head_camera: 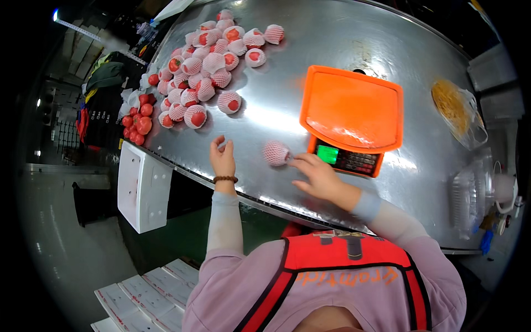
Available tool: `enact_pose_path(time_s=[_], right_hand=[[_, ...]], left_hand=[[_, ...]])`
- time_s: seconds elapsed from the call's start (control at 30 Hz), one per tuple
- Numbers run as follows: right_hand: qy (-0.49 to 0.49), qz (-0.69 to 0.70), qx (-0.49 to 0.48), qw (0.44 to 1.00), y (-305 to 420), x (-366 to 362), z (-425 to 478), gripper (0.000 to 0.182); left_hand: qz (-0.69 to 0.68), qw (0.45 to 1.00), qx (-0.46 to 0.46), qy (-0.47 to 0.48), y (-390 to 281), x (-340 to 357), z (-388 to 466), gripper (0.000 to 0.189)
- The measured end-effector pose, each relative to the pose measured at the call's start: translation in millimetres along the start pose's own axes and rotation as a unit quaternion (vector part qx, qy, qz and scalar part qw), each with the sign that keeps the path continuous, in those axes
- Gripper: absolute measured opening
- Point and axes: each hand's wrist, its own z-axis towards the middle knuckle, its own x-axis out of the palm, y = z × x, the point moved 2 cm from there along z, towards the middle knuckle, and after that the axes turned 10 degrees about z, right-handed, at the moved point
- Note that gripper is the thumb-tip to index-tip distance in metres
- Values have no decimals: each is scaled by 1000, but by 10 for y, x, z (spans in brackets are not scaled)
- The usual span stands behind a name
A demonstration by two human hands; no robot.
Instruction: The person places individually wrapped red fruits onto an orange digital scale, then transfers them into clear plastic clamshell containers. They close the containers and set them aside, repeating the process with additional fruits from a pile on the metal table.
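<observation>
My left hand, a brown bead bracelet at its wrist, is raised over the metal table with its fingers curled and nothing visible in them. My right hand is beside a tomato in a foam net; its fingertips are at the net's right end, and whether they touch it cannot be told. Just beyond that hand stands a digital scale with an orange tray and a lit green display. Many net-wrapped tomatoes lie heaped at the upper left, beside bare tomatoes at the left edge.
A white foam box stands by the table's left edge. A plastic bag of yellowish stuff and clear plastic containers lie at the right. White printed boxes are stacked at the lower left, and a black bin stands on the floor.
</observation>
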Motion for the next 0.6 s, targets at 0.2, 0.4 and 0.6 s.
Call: enact_pose_path(time_s=[0.2, 0.4, 0.6], right_hand=[[53, -143, 18, 988, -167, 631, 759, 67], [105, -102, 78, 986, -473, 785, 873, 65], [-57, -11, 78, 995, 328, -244, 696, 62]], left_hand=[[264, 942, 208, -6, -132, 262, 1092, 68], [333, 931, 138, 61, 78, 717, 1658, 77], [263, 953, 93, 118, 72, 614, 1782, 80]])
